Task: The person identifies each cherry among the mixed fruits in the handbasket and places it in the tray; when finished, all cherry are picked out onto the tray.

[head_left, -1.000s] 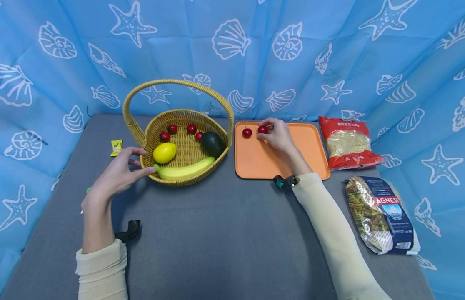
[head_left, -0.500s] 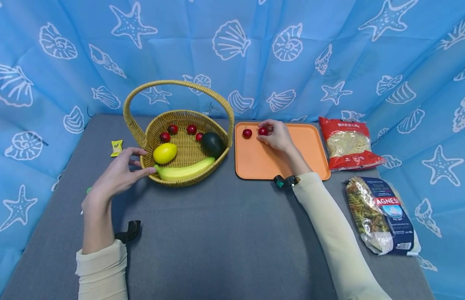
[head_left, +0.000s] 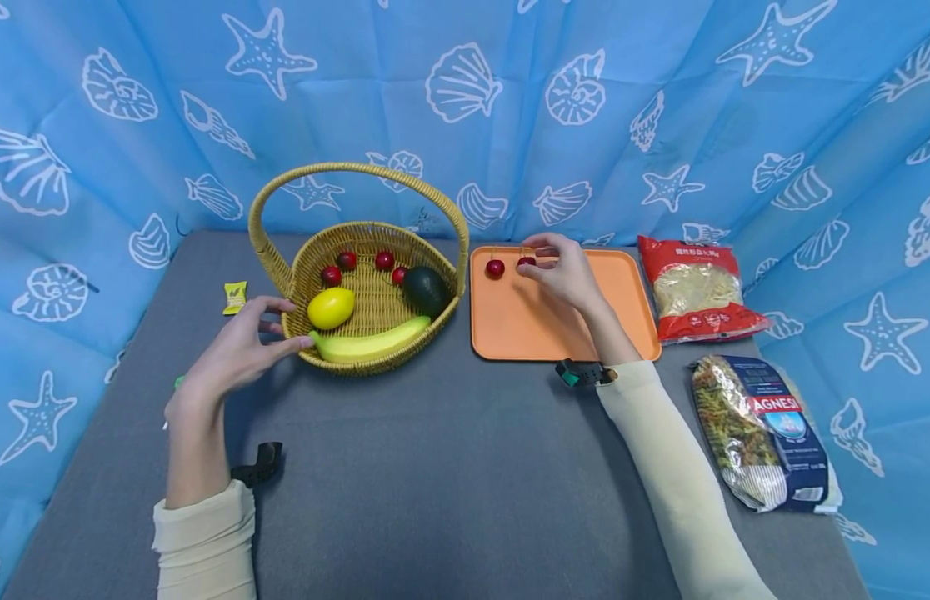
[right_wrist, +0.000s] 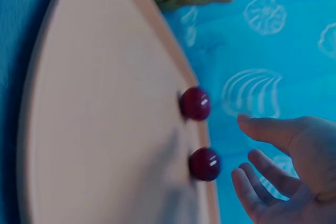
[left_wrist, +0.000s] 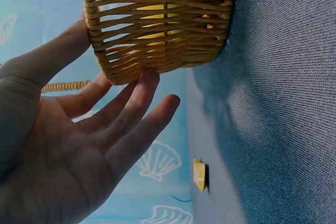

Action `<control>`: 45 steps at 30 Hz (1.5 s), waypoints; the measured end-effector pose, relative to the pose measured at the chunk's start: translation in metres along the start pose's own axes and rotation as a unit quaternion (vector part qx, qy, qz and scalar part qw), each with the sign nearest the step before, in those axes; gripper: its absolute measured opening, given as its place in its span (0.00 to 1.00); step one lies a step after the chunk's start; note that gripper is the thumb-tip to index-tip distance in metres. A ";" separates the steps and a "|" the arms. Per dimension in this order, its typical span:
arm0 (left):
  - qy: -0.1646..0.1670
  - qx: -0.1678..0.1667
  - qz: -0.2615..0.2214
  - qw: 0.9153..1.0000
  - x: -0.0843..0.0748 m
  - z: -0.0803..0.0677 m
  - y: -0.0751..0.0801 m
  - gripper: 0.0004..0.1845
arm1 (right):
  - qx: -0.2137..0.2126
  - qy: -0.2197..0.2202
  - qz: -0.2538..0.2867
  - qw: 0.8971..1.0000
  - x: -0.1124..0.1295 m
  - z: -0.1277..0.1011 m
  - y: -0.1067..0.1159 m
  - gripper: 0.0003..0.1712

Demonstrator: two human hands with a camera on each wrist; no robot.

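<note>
My left hand (head_left: 243, 346) holds the left end of a wicker basket (head_left: 375, 367), thumb at the rim near the banana's tip and fingers around the outside. In the left wrist view, its outer fingers (left_wrist: 134, 103) spread below the weave. Inside the basket lie a lemon (head_left: 332, 308), a banana (head_left: 371, 342), an avocado (head_left: 426, 291) and several cherries (head_left: 385, 261). My right hand (head_left: 570, 271) hovers with parted fingers over an orange tray (head_left: 525, 333). Two cherries rest near its far edge: the left cherry (right_wrist: 195, 103) and the right cherry (right_wrist: 205, 164), both apart from the fingers.
Right of the tray lies a red noodle bag (head_left: 697, 287), with a dark blue pasta bag (head_left: 765, 433) nearer. A yellow wrapped candy (head_left: 235, 297) lies left of the basket. The basket's tall handle (head_left: 360, 167) arches above it. A blue curtain (head_left: 510, 150) hangs behind the table.
My right hand has drawn off the right cherry and shifted slightly right, its fingers parted. The cherry stays on the tray. My left hand keeps its place on the basket.
</note>
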State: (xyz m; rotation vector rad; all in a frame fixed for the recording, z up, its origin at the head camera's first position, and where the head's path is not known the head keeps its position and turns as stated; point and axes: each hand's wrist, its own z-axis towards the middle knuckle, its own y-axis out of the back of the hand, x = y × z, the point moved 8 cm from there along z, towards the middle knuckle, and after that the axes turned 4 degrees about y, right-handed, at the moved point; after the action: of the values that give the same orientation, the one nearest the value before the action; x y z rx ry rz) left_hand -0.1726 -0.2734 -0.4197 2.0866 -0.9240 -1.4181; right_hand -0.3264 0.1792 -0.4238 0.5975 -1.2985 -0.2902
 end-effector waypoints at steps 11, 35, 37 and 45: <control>-0.001 -0.004 -0.001 1.000 -0.001 0.000 0.000 0.44 | -0.005 0.071 0.061 0.996 0.065 -0.038 0.008 0.21; -0.006 -0.004 -0.001 1.000 -0.002 0.002 0.001 0.44 | 0.090 0.215 0.162 0.959 0.178 -0.058 -0.086 0.17; -0.006 -0.004 -0.001 1.000 -0.002 0.002 0.001 0.44 | 0.099 0.205 0.162 0.960 0.180 -0.048 -0.098 0.17; -0.005 -0.004 0.001 1.000 -0.001 0.002 0.001 0.44 | 0.125 0.158 0.110 0.973 0.177 -0.006 -0.139 0.17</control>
State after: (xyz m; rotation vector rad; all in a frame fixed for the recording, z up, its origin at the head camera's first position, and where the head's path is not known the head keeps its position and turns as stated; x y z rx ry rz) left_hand -0.1752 -0.2730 -0.4190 2.0751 -0.9228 -1.4310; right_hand -0.2567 -0.0250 -0.3591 0.6754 -1.0851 0.1501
